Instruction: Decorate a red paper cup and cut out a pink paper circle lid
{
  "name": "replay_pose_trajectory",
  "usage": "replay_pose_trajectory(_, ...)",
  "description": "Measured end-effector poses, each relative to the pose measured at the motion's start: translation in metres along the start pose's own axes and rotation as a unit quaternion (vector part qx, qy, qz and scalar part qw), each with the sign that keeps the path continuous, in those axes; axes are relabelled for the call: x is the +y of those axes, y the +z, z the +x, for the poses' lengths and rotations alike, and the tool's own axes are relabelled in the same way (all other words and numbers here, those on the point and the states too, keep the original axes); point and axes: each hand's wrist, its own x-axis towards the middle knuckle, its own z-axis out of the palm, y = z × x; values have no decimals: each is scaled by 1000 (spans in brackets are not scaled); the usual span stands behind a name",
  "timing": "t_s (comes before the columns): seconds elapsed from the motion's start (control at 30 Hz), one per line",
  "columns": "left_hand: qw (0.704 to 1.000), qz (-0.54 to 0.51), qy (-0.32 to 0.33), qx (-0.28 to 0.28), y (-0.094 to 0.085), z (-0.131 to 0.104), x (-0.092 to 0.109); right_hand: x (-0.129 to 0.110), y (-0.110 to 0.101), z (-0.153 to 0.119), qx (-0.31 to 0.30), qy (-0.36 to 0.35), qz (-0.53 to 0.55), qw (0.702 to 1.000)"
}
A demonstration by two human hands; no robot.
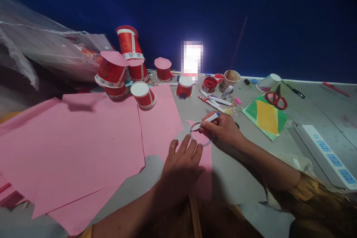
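White marker pinched in the right fingers, its tip within a ring on pink paper

Just beyond the fingers of the right hand point(225, 128), loose white pens point(219, 101) lie crosswise, with a red paint pot point(209, 84) and a patterned cup point(229, 81) holding a thin stick point(238, 46) farther out. To the right of those fingers are a green and yellow packet point(266, 117), red-handled scissors point(276, 100) partly over its far edge and, nearer the person, a power strip point(329, 156). Left of both hands spread large pink sheets point(83, 148); an upturned red cup point(143, 96) stands on them, and more red cups point(111, 70), some topped with pink discs, are stacked behind.

The marker point(213, 117) sits between the right thumb and fingers, closed around it. Its long axis slants, the tip pointing left and a little toward the person, the blue end up and away to the right. The left hand point(182, 161) has its fingers spread, their tips at the near edge of the ring point(203, 145), covering part of the small pink sheet point(205, 163) beneath.

The grey table point(232, 178) meets a dark blue wall point(156, 3) well beyond the fingers.
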Motion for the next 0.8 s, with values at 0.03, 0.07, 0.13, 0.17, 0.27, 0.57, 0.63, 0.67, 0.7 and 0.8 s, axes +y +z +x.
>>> replay_pose_trajectory(0.03, 1000, -1, 1, 1, 1, 0, 0, 0, -1, 0, 13, -16, -28, 999)
replay_pose_trajectory(0.07, 1000, -1, 1, 1, 1, -1, -1, 1, -3, -1, 26, -35, -62, 997)
replay_pose_trajectory(0.13, 1000, -3, -1, 4, 3, -1, -1, 3, -8, -2, 50, -73, -132, 987)
replay_pose_trajectory(0.17, 1000, -5, 0, 6, 3, -1, -1, 4, -11, -4, 61, -91, -166, 980)
replay_pose_trajectory(0.27, 1000, -10, -2, 15, 5, -1, -1, 6, -21, -12, 96, -151, -249, 952)
replay_pose_trajectory(0.57, 1000, -6, -1, 15, -2, 0, 0, -6, -47, -40, 134, -152, -222, 954)
replay_pose_trajectory(0.63, 1000, -6, -2, 12, -4, 2, 1, -4, -48, -42, 131, -141, -193, 962)
replay_pose_trajectory(0.67, 1000, -6, -2, 12, -5, 2, 1, -2, -49, -42, 131, -139, -180, 965)
replay_pose_trajectory(0.7, 1000, -6, -1, 12, -6, 3, 0, 0, -48, -42, 132, -141, -167, 967)
replay_pose_trajectory(0.8, 1000, -7, 3, 9, -6, 3, -1, 9, -47, -41, 128, -160, -156, 966)
